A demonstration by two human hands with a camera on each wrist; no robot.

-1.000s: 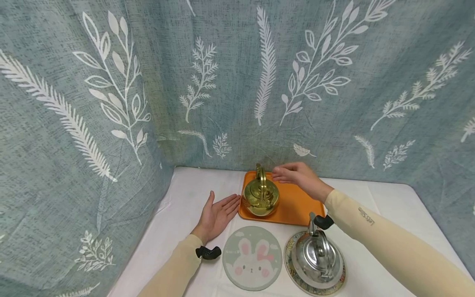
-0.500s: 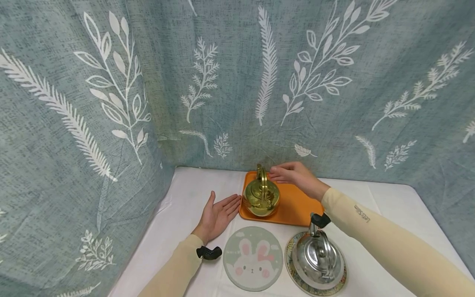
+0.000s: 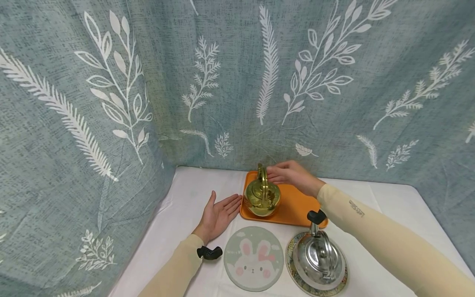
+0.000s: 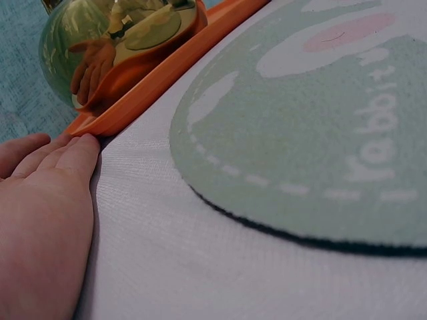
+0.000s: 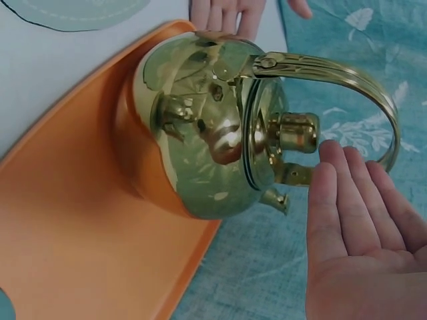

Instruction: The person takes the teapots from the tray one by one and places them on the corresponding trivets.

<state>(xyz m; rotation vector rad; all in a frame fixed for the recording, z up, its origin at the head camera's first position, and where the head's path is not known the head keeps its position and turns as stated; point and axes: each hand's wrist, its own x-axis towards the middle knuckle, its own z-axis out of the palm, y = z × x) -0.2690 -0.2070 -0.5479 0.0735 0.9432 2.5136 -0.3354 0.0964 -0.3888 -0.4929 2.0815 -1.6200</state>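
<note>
A shiny gold kettle (image 3: 262, 198) with an arched handle (image 5: 333, 70) stands on the left part of an orange tray (image 3: 297, 206). My left hand (image 3: 219, 214) lies palm up on the white cloth, fingers straight. In the left wrist view its fingertips touch the tray's rim. My right hand (image 3: 293, 175) is at the right of the kettle's handle, with straight fingers held together. In the right wrist view the fingertips of this hand (image 5: 367, 247) come close to the lid knob (image 5: 299, 132); whether they touch the handle I cannot tell.
In front of the tray lies a round green rabbit mat (image 3: 253, 259). To its right a silver kettle (image 3: 319, 260) stands on a patterned round mat (image 3: 291, 268), its spout close to the tray and my right wrist strap (image 3: 316, 216). A leaf-print curtain (image 3: 237, 82) hangs behind the table.
My right hand has moved a little left, closer to the gold kettle's handle, and its wrist strap now overlaps the silver kettle's spout tip. The left hand has stayed in place.
</note>
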